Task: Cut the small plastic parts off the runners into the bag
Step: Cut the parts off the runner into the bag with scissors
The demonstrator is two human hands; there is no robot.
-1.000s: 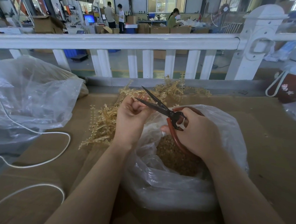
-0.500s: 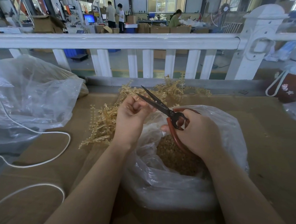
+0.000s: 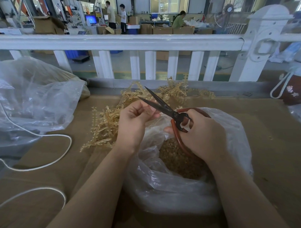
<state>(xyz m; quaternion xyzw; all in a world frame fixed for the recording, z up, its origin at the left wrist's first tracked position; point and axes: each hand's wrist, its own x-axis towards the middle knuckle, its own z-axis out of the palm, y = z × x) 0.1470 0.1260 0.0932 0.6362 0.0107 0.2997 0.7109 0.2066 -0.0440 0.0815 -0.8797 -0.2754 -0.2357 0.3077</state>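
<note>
My right hand (image 3: 201, 136) grips the red handles of dark scissors (image 3: 158, 103), whose blades are parted and point up-left. My left hand (image 3: 135, 121) is curled over the bag's left rim and pinches a thin pale runner piece right at the blades; the piece is mostly hidden by the fingers. Below both hands a clear plastic bag (image 3: 166, 186) lies open, with a heap of small tan cut parts (image 3: 178, 160) inside. A pile of tan runners (image 3: 105, 125) lies on the cardboard behind and left of my left hand.
A big crumpled clear bag (image 3: 31, 101) fills the left side, and a white cord (image 3: 45, 164) loops over the brown cardboard surface (image 3: 275, 152). A white railing (image 3: 126, 41) runs across the back. A dark red container (image 3: 292, 91) stands far right.
The scissors and both hands have lifted slightly and the blades have stayed parted. My left hand's fingers have shifted on the runner piece.
</note>
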